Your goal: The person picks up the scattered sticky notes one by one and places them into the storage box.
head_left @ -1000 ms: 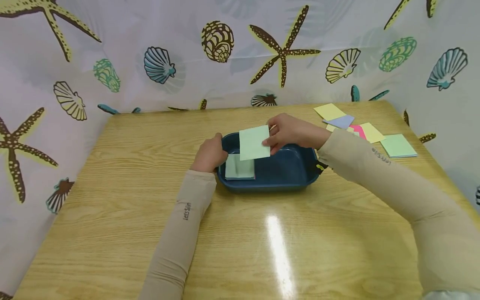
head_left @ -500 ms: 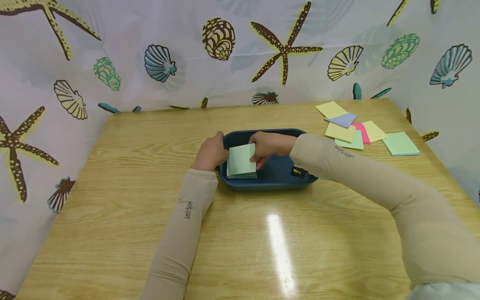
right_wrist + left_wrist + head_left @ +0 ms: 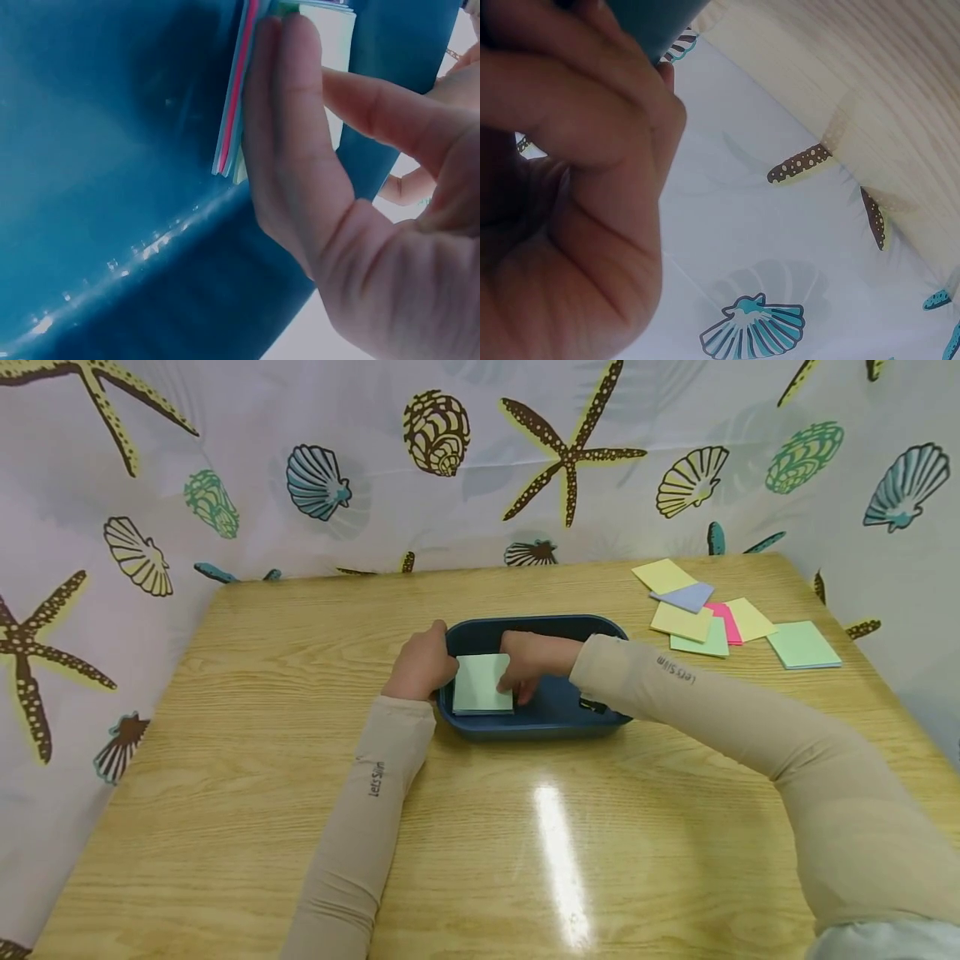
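Observation:
A stack of sticky notes [image 3: 482, 683], pale green on top, lies in the left end of a dark blue plastic bin [image 3: 547, 729]. My left hand [image 3: 422, 664] grips the bin's left rim; in the left wrist view the curled fingers of that left hand [image 3: 592, 150] are against the teal wall. Inside the bin, my right hand [image 3: 528, 662] touches the stack's right side. Seen from the right wrist, straight fingers [image 3: 300, 127] press along the edge of the notes [image 3: 341, 37], while the thumb reaches over their top face. Blue and pink layers show lower in the stack.
Loose sticky notes in yellow, blue, pink and green [image 3: 682, 620] lie spread at the back right of the wooden table [image 3: 300, 635]. Beside them sits a green-topped pad [image 3: 804, 645]. A shell-patterned cloth [image 3: 360, 427] hangs behind the table.
My right hand has lowered a green sticky note leftward onto the stack in the bin, and its grip has loosened. The left hand has stayed on the rim.

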Motion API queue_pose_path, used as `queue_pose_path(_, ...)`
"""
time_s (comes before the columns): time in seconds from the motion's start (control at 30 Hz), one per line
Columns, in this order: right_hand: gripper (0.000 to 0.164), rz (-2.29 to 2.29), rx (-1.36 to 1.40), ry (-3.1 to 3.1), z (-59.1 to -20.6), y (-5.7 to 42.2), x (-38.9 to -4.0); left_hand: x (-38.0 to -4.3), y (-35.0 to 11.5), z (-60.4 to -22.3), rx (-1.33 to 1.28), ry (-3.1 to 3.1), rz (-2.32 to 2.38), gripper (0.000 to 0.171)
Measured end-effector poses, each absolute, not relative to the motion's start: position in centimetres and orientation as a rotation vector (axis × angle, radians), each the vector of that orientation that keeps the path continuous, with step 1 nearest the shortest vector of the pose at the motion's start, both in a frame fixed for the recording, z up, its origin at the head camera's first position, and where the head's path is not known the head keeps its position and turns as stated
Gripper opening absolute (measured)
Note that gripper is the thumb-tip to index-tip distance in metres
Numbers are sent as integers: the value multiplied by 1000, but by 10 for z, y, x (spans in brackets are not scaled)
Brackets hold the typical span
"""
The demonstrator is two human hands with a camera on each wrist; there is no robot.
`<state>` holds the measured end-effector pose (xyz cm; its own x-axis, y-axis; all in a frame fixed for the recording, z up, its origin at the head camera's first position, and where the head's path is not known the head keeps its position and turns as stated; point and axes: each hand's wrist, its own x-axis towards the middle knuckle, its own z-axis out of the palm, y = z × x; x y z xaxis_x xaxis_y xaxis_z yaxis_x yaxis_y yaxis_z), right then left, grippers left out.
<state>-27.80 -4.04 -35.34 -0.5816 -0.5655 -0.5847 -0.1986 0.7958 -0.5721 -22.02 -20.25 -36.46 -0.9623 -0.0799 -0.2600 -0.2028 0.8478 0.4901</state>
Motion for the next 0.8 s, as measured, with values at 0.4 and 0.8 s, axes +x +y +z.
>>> queue_pose_path(0.4,54,-519,-537,2211,-358,-44,-276,-220,-202,-366,-221,2788,788,60)
queue_pose_path(0.8,58,-469,-568,2218,-358,-46,-274,-219,-203,-364,-229,2780,809,61)
